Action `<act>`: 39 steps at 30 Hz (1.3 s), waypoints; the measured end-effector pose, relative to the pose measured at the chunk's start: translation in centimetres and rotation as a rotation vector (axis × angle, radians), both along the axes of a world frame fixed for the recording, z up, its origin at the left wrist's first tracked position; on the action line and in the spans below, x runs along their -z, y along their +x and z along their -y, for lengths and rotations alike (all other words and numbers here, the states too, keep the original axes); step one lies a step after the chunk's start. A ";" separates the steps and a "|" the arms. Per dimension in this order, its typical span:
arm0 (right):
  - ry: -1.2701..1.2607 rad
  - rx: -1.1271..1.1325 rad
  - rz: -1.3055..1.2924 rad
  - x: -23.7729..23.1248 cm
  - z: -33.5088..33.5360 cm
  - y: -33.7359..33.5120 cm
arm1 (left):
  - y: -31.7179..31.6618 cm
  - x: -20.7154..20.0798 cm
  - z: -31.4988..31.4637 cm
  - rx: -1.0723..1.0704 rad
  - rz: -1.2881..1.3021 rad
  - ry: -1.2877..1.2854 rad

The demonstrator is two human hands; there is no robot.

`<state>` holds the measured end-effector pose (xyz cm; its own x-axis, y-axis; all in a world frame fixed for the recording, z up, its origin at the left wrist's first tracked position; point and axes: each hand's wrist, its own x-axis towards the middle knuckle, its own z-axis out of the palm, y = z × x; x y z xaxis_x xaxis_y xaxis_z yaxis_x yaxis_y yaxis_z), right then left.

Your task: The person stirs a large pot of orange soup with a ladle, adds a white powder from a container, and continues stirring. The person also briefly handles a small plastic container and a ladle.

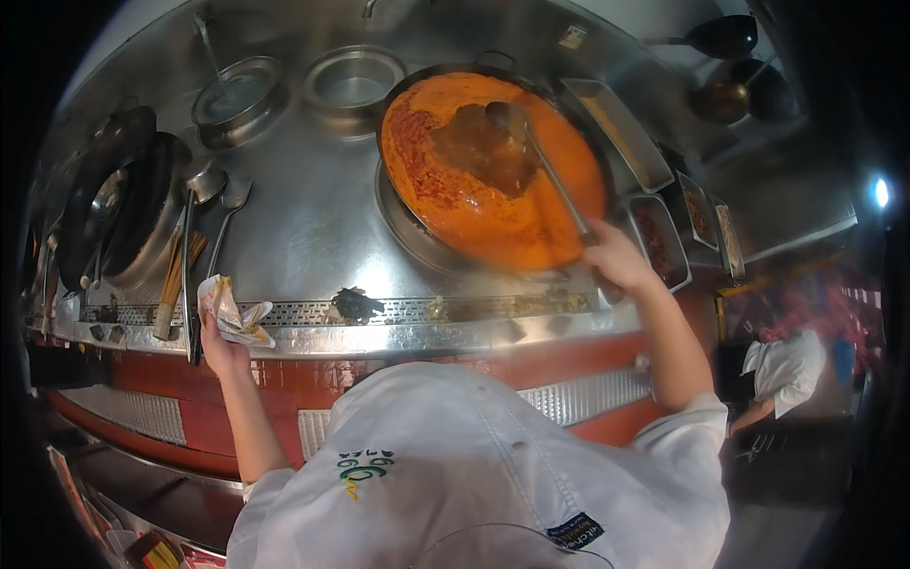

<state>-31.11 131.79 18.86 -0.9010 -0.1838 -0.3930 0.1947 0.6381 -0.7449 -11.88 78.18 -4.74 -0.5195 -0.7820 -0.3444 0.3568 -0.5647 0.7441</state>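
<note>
My right hand (618,258) is closed round the handle of a long metal ladle (559,182). The ladle's bowl rests in a large wok (382,161), at the brown patch in the middle of the food. Around that patch spreads bright orange-red oily sauce (474,228), with chunkier red bits along the left. At the left front edge of the stove, my left hand (224,353) grips a crumpled white packet (232,313) with coloured marks; whether it is plastic or cloth is hard to tell. Next to that hand stands a long-handled ladle (188,237).
Two round metal pots (237,102) sit at the back left. Black woks (142,209), a spatula (230,201) and a bamboo brush (176,284) lie left. Metal trays (621,137) of ingredients line the right. A grated drain (398,311) runs along the front. Another person (791,370) stands at far right.
</note>
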 end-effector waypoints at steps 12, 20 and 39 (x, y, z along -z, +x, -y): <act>0.061 -0.189 -0.128 0.6 -7.1 0.1 | 7.3 -3.0 -4.4 -0.063 -0.026 -0.052; -0.001 -0.145 -0.044 2.8 -6.4 -2.9 | 11.1 -4.6 -6.8 -0.116 -0.021 -0.102; 1.101 -0.654 -0.333 1.5 -4.0 -7.6 | 17.9 -3.2 -7.7 -0.293 0.068 0.115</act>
<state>-38.76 135.82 17.37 -0.8506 -0.3482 -0.3940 -0.4686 0.8420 0.2675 6.03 85.90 -1.55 -0.2507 -0.8490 -0.4652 0.4681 -0.5269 0.7094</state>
